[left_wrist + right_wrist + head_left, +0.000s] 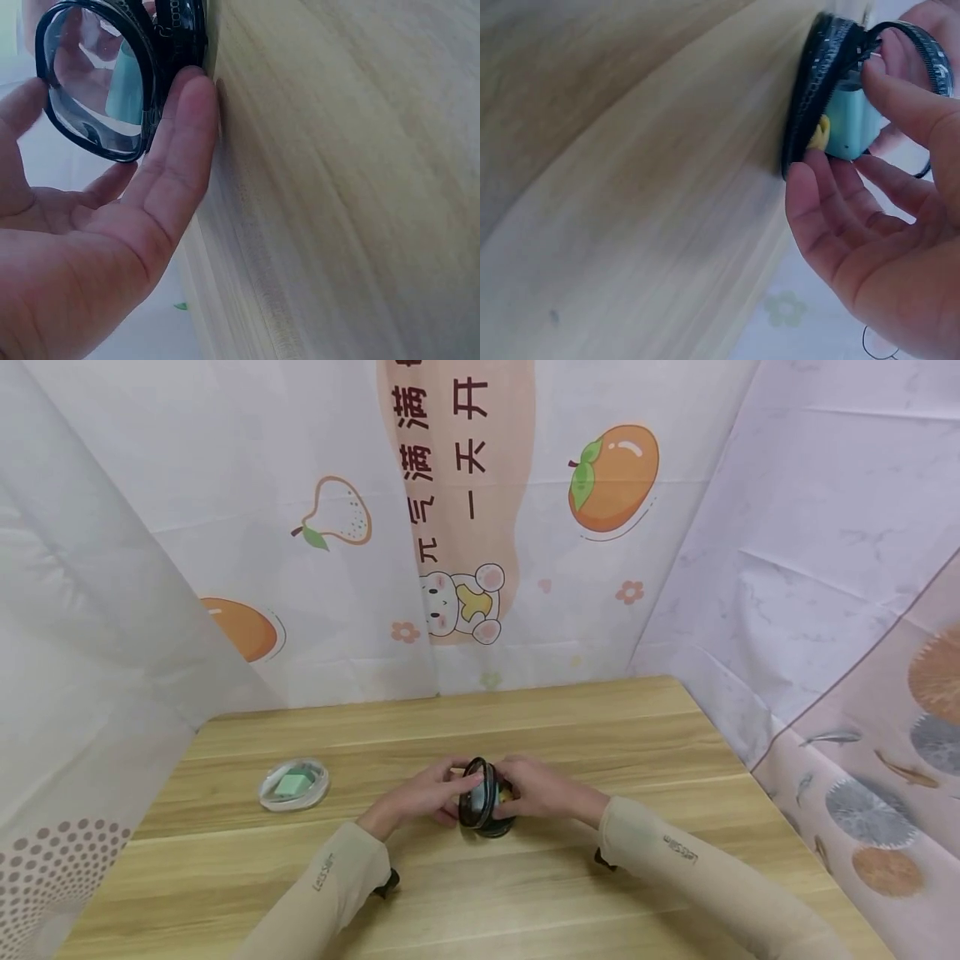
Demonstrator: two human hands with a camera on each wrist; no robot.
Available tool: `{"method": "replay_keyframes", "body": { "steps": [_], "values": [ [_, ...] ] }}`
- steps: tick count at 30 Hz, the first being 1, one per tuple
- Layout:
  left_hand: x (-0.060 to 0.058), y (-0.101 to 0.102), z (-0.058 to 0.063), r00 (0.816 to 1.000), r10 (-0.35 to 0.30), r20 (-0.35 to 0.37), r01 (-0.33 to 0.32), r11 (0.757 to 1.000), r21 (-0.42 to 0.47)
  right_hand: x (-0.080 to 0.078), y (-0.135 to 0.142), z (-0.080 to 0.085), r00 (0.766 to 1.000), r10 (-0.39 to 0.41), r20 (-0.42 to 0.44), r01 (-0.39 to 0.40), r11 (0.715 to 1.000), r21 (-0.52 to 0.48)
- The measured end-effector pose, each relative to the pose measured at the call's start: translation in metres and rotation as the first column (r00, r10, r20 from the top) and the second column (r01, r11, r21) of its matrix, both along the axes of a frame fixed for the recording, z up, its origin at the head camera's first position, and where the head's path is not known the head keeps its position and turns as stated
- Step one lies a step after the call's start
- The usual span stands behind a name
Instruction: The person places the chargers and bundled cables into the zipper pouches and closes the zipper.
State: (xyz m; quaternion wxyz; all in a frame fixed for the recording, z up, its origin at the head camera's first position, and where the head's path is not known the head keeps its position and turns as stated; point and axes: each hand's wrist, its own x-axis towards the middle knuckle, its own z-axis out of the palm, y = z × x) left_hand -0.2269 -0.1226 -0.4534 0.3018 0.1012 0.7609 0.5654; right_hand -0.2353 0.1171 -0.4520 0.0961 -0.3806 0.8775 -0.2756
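Observation:
Both hands are on a small round zip case [472, 808] with clear panels and black trim, in the middle of the wooden table. Its zip is undone and the lid stands tilted up. My left hand [429, 792] holds the lid side between thumb and fingers. From the other side, my right hand [542, 787] grips the case, its thumb near the opening and fingertips at the lower edge. Inside the case, the right wrist view shows a teal block [847, 124] and something small and yellow [821, 133] beside it.
To the left on the table [585, 893] lies a coiled white cable [317, 793] with a mint-green block [295, 782] at it. Printed cloth [540, 652] hangs behind the table and along both sides.

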Motion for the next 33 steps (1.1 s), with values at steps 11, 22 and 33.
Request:
{"method": "replay_keyframes", "body": {
  "steps": [11, 22, 33],
  "values": [
    [0.003, 0.003, -0.003, 0.992, 0.006, -0.129, -0.023, 0.991, -0.133, 0.003, 0.011, 0.009, 0.982, -0.142, 0.126, 0.148, 0.988, -0.039],
    [0.006, 0.010, -0.001, 0.986, 0.001, -0.168, -0.028, 0.987, -0.156, 0.003, 0.011, 0.003, 0.981, -0.172, 0.095, 0.164, 0.982, 0.090],
    [0.004, 0.019, -0.001, 0.995, 0.051, -0.081, -0.057, 0.996, -0.075, -0.002, 0.011, 0.001, 0.970, -0.181, 0.163, 0.171, 0.982, 0.075]
  ]
}}
